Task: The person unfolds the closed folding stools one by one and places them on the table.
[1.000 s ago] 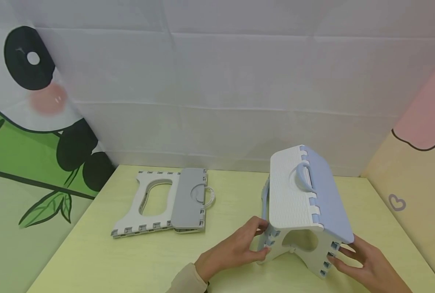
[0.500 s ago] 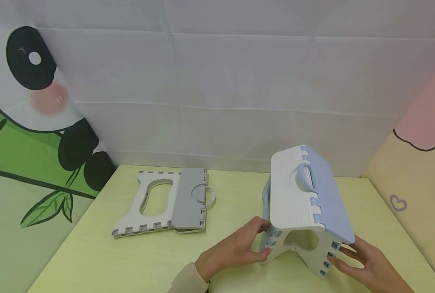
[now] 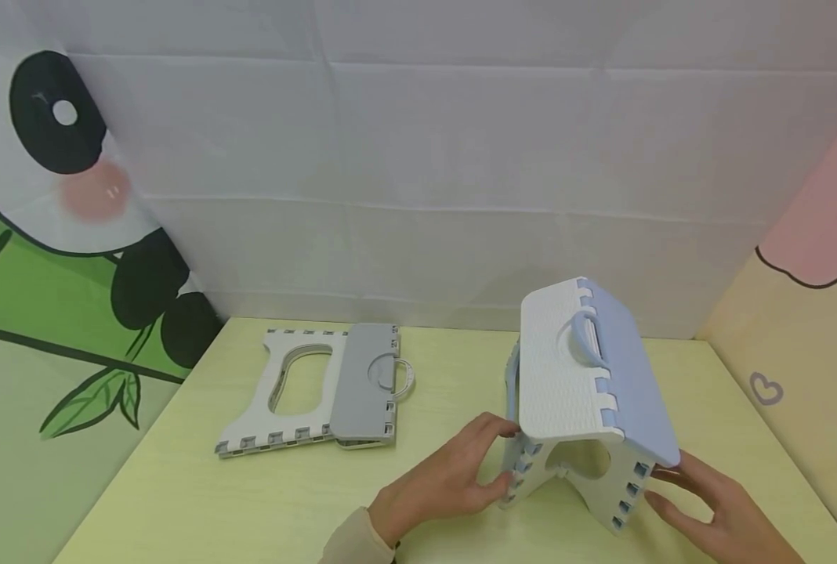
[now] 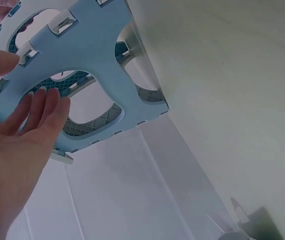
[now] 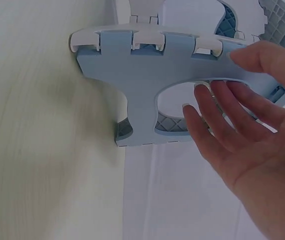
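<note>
The loose right hand [image 3: 734, 513] is easing its thumb off the stool [image 3: 556, 368]; the left hand [image 3: 447, 479] is relaxing too, seemingly leaving it self-standing.

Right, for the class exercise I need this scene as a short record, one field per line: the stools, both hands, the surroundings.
Blue-and-white stool: standing, partly folded, seat halves peaked like a roof
Left hand: at that stool's left side, fingertips by the side opening
Right hand: at its right side, fingertips by the opening there
Grey-and-white stool: folded, lying flat on the left, untouched
Surface: pale yellow table
Backdrop: creased white sheet
</note>
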A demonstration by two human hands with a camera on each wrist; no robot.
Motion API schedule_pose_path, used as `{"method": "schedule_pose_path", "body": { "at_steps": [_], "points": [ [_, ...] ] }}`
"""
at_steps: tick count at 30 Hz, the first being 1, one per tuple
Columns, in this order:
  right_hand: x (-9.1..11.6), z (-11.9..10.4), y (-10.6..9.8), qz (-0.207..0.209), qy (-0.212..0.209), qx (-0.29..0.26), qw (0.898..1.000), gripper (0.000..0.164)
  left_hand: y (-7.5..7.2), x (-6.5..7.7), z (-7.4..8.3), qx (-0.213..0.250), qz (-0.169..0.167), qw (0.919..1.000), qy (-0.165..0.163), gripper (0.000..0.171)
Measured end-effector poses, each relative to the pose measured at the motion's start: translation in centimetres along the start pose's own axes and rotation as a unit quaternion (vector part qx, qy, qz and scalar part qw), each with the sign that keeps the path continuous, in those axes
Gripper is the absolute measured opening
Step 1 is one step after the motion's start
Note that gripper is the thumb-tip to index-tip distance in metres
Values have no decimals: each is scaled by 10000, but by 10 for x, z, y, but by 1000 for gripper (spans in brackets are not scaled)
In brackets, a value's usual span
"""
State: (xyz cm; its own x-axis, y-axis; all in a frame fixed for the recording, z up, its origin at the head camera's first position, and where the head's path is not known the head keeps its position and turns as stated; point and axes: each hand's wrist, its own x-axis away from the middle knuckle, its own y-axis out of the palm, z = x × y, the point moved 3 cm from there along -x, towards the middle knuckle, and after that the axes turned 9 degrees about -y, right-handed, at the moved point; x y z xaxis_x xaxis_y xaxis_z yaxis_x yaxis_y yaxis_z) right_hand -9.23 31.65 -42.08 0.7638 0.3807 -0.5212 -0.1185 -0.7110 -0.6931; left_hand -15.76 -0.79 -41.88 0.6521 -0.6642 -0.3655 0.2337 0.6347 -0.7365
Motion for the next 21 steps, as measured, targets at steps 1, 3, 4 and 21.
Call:
{"method": "schedule_pose_path", "body": {
  "at_steps": [1, 3, 4, 21],
  "points": [
    [0, 0, 0, 43, -72, 49, 10000, 68, -1, 0, 0, 23, 57, 10000, -6, 47],
    [-2, 0, -1, 131, -199, 105, 9997, 68, -4, -1, 0, 46, 189, 9998, -17, 45],
    [-2, 0, -1, 174, -228, 137, 9995, 67, -5, -1, 0, 61, 256, 9997, -25, 45],
    [-13, -5, -20, 839, -13, 570, 9948, 57, -24, -7, 3, -422, 1635, 9848, 398, 44]
  ]
}}
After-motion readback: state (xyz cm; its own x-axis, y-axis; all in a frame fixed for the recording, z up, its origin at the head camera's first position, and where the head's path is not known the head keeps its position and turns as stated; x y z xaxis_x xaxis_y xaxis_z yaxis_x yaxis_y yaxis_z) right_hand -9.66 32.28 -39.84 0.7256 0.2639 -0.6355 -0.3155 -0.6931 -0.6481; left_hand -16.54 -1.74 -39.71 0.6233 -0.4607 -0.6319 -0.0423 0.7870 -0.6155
